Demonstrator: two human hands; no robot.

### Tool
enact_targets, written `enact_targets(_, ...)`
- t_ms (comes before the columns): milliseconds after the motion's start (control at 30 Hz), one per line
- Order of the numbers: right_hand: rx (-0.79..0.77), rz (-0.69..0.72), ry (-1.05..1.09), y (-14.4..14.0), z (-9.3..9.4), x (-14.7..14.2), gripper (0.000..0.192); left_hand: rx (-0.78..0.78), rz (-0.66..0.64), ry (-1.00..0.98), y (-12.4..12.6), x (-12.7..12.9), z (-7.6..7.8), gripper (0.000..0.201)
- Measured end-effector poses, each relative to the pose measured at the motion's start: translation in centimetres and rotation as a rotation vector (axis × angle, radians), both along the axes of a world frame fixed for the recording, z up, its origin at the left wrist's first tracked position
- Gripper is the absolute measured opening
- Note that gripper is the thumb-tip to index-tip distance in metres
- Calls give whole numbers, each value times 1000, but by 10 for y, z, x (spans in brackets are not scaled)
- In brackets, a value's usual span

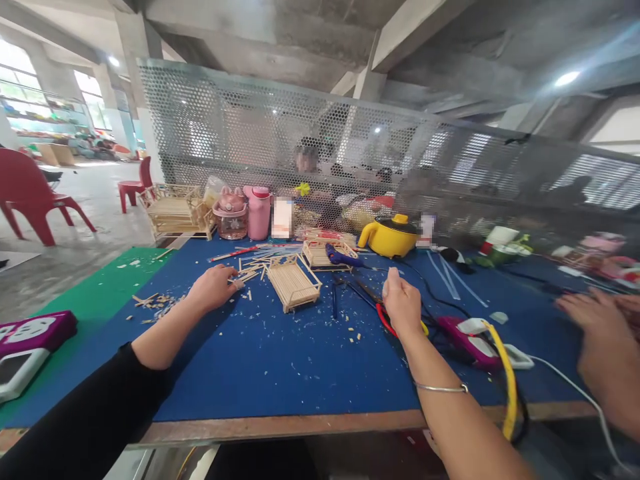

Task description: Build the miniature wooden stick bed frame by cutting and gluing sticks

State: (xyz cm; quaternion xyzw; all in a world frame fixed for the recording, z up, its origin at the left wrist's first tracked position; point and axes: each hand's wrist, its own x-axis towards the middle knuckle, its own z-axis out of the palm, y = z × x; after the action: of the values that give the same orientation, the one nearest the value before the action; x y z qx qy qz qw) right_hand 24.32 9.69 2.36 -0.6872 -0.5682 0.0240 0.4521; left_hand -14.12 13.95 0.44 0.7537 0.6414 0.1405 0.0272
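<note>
My left hand (213, 290) is at the left edge of a pile of short wooden sticks (257, 265), its thumb and fingers closing on a stick. To the right of the pile lies a small bed-shaped frame of wooden sticks (294, 283) with low railings. A second stick frame (323, 257) lies behind it, partly covered by a blue glue gun (343, 257). My right hand (403, 303) is closed above pliers with red and yellow handles (385, 321); whatever its fingers hold is hidden.
A yellow pot (390, 237), a pink bottle (259, 213), a pink jar (233, 217) and a larger stick-built piece (177, 213) line the back, before a perforated metal screen (280, 127). A purple device (470, 341) and cables lie right, near another person's hand (595, 313). Wood scraps (157, 303) lie left.
</note>
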Motion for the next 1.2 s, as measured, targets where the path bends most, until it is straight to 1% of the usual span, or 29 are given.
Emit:
enact_targets(33,-26,18,-4,-5,-1,6,49,-4,-10,3,1,1,-2,39)
enact_targets(100,-89,93,-23,-15,-4,14,32,-7,-25,6,4,0,-5,40)
enact_targets(133,-116,133,-35,-19,-6,16,28,-7,-29,6,5,-1,-7,41)
enact_targets(200,-152,190,-54,-25,-7,17,45,0,-28,0,7,-3,-9,40)
enact_targets(233,-165,207,-62,-26,-6,16,47,5,-22,-5,8,-4,-10,40)
enact_targets(267,-176,219,-65,-26,-5,15,41,10,-16,-11,9,-4,-10,39)
enact_targets(333,-198,242,-56,-24,1,12,23,21,-1,-26,9,-6,-10,38)
enact_targets(400,-225,283,-12,-20,8,5,17,33,17,-42,9,-8,-10,38)
enact_targets(467,-259,359,68,-18,14,-5,18,51,42,-59,10,-13,-10,37)
enact_targets(600,-309,543,273,-21,21,-34,30,109,111,-108,11,-25,-6,33)
enact_targets(700,-338,646,465,-31,22,-58,34,195,147,-175,8,-28,2,30)
enact_targets(767,-386,744,633,-38,21,-74,41,284,138,-240,2,-20,10,33)
enact_targets(833,-456,848,758,-43,19,-90,48,371,79,-307,-8,-5,18,38)
enact_targets(900,-512,902,796,-44,17,-105,53,412,-50,-354,-24,15,23,38)
enact_targets(933,-535,920,809,-44,16,-111,54,427,-155,-380,-33,25,24,38)
enact_targets(967,-554,937,820,-44,15,-118,54,446,-361,-451,-42,36,24,39)
enact_targets(1000,-572,955,829,-44,14,-123,53,426,-548,-494,-51,46,23,40)
enact_targets(1033,-586,970,832,-43,13,-128,51,390,-676,-529,-59,55,22,43)
enact_targets(1067,-597,981,830,-42,12,-132,48,357,-737,-594,-66,63,20,45)
enact_targets(1100,-604,986,822,-42,10,-136,46,343,-739,-673,-71,69,19,40)
enact_targets(1200,-619,984,801,-42,6,-143,42,316,-669,-819,-79,78,16,21)
